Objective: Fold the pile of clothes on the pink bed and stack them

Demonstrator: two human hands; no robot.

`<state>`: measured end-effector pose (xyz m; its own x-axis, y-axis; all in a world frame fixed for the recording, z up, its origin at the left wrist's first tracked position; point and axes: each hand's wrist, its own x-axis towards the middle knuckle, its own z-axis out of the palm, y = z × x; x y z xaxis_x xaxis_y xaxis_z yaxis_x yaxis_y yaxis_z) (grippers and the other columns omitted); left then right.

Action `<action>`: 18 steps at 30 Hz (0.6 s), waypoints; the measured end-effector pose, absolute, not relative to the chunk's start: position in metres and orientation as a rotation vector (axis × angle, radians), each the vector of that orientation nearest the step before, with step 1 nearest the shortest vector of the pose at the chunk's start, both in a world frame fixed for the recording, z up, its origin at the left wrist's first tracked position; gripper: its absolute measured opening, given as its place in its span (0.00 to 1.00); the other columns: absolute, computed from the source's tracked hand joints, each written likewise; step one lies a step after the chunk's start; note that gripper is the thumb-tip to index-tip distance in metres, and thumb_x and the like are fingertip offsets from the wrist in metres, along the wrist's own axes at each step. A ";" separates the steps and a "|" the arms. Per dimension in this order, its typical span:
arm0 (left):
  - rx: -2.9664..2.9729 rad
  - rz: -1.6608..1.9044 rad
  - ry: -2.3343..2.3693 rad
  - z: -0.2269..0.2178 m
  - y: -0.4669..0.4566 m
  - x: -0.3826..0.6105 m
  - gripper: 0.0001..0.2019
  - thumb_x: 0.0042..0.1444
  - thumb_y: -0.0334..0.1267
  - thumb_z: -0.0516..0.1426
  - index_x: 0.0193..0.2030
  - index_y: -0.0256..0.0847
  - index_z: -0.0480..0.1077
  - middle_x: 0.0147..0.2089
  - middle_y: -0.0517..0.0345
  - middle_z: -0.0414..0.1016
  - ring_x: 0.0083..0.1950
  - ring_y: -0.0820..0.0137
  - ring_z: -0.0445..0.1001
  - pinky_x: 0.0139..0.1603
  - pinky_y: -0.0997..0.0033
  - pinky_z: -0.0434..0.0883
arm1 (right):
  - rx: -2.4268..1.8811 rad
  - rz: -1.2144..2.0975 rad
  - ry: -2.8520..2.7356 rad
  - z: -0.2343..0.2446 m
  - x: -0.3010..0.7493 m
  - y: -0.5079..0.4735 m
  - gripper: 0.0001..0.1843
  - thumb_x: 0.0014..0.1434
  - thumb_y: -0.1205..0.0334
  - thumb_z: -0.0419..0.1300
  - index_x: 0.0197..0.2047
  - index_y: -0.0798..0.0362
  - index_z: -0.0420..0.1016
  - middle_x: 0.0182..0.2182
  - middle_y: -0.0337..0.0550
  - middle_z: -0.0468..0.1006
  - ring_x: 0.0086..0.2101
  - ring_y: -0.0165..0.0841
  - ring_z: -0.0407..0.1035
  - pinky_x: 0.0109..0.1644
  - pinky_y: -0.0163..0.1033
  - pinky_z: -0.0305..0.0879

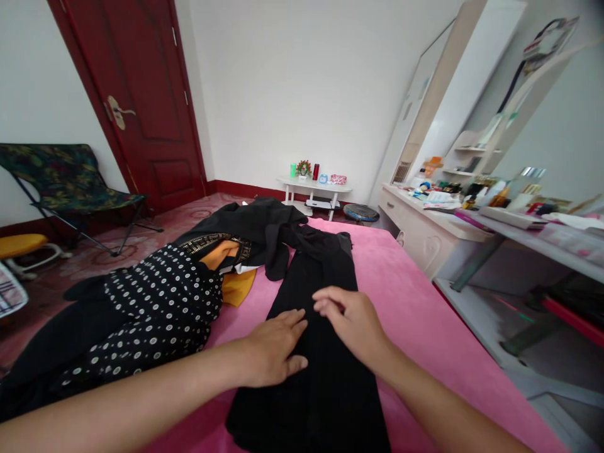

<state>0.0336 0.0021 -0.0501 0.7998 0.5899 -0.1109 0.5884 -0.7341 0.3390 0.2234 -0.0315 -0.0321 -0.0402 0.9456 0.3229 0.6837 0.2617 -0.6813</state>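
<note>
A long black garment (325, 384), which looks like trousers laid lengthwise, stretches away from me on the pink bedspread (448, 365). My left hand (274, 349) lies palm down on its left part, fingers stretched out and thumb apart. Over its right edge is my right hand (353, 321), with loosely bent fingers and the thumb apart; nothing shows in it. I cannot tell whether its fingertips touch the cloth. The garment's far end is bunched up beside a heap of dark clothes (245, 217).
Left of the garment lie black cloth with white dots (160, 302) and a mustard-yellow piece (238, 286). A dressing table (419, 220) crowded with bottles stands at right. Beyond the bed are a low white table (316, 185) and a round stool (361, 212). A folding chair (70, 179) is at left.
</note>
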 end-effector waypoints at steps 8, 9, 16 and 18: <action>2.545 0.299 1.784 0.012 0.113 0.040 0.15 0.53 0.46 0.56 0.45 0.41 0.69 0.46 0.49 0.75 0.47 0.59 0.75 0.44 0.65 0.70 | -1.695 0.097 -1.573 -0.108 0.257 0.061 0.12 0.55 0.64 0.54 0.39 0.48 0.77 0.44 0.45 0.73 0.47 0.39 0.68 0.50 0.45 0.65; 2.519 0.334 1.893 0.013 0.128 0.039 0.18 0.53 0.47 0.56 0.47 0.40 0.67 0.48 0.47 0.74 0.49 0.58 0.74 0.46 0.64 0.70 | -1.670 0.111 -1.576 -0.110 0.258 0.060 0.12 0.55 0.63 0.54 0.38 0.47 0.78 0.44 0.44 0.73 0.47 0.39 0.67 0.50 0.45 0.65; 2.167 0.469 1.979 -0.006 0.179 0.050 0.18 0.39 0.43 0.64 0.38 0.36 0.73 0.47 0.39 0.76 0.53 0.49 0.71 0.52 0.58 0.67 | -1.507 0.285 -1.496 -0.108 0.266 0.054 0.11 0.56 0.64 0.53 0.35 0.48 0.77 0.44 0.43 0.74 0.45 0.37 0.69 0.49 0.43 0.64; 2.102 0.566 1.957 -0.003 0.188 0.053 0.13 0.42 0.40 0.62 0.35 0.35 0.74 0.45 0.39 0.76 0.53 0.49 0.72 0.52 0.58 0.67 | -1.497 0.297 -1.484 -0.108 0.266 0.055 0.11 0.56 0.64 0.53 0.34 0.48 0.77 0.44 0.43 0.74 0.45 0.36 0.69 0.49 0.43 0.64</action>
